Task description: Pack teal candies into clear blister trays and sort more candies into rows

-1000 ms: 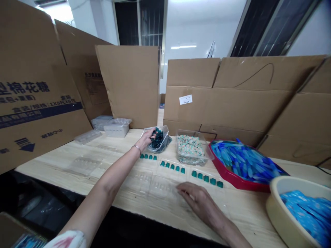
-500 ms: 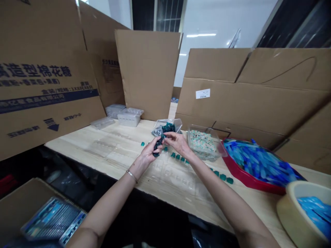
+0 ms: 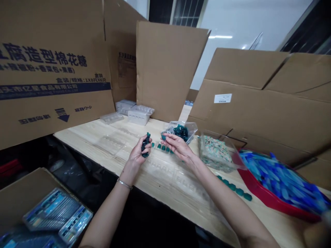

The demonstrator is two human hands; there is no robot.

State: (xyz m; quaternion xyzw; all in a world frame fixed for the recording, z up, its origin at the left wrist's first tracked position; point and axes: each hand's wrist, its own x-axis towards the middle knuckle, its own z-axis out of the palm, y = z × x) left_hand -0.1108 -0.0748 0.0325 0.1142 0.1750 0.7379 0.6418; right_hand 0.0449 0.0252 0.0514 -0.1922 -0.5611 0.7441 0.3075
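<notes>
My left hand is closed round a handful of small dark green blocks above the wooden table. My right hand is beside it, fingers pinched on one green block. Just beyond the hands, a row of green blocks sits in a clear plastic tray lying flat on the table. Behind my right hand is a clear tub of green blocks.
A clear tub of pale speckled pieces and a red tray of blue sticks stand to the right. More green blocks lie near the red tray. Cardboard boxes wall the table. Stacked clear trays sit at the back; packed trays lie lower left.
My left hand left the tub with a handful of green blocks and came toward me. My right hand lifted off the table and took one block. The view swung left.
</notes>
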